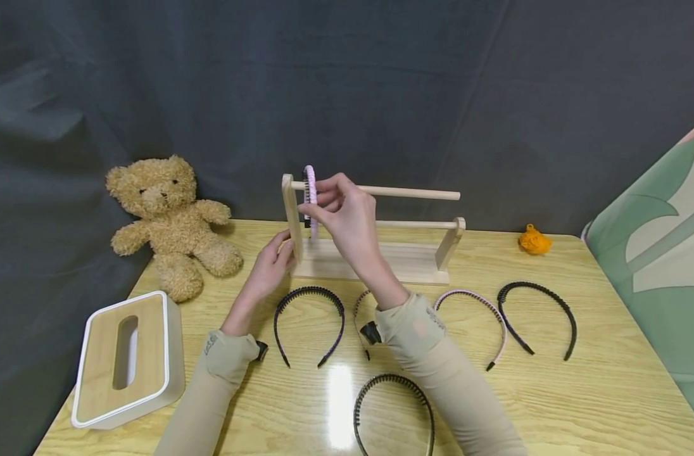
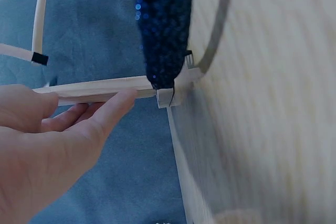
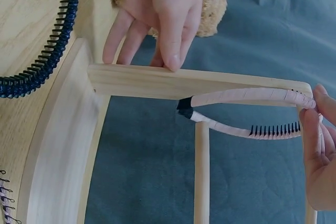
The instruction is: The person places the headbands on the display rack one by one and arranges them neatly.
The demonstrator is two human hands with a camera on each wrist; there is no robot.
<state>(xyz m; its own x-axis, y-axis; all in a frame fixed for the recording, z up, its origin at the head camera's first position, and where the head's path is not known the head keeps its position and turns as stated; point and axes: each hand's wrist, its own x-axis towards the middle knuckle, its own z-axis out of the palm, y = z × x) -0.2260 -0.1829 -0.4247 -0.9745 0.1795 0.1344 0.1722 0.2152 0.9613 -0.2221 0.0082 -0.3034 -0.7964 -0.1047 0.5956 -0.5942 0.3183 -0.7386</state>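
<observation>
We have the pink headband (image 1: 311,215) pinched between the thumb and fingers of our right hand (image 1: 349,212), upright at the upper rod (image 1: 410,192), just beside the left post (image 1: 294,221) of the wooden rack (image 1: 427,272). Our left hand (image 1: 271,265) is relaxed, its extended fingers touching that post. Our right fingers hide part of the rod, so we cannot tell whether the headband bears on it. If it does not, letting go could drop it onto the base. Its tips reach down near the lower rod (image 1: 415,224), and they or the comb teeth might snag there if we twisted it. The upper rod seems to have no support at its far end, so a hard downward pull could tip the rack, and the left hand's touch may be too light to prevent that. Around us on the worktop (image 1: 615,367) lie a dark headband (image 1: 309,291) between our forearms, another pink headband (image 1: 503,334), a black headband (image 1: 573,320) and a front headband (image 1: 356,411). Our right sleeve (image 1: 444,361) cuts across them, partly covering a thin headband (image 1: 356,311), which it could brush. The teddy bear (image 1: 182,234), tissue box (image 1: 102,335) and orange object (image 1: 534,242) stand clear of the rods.
</observation>
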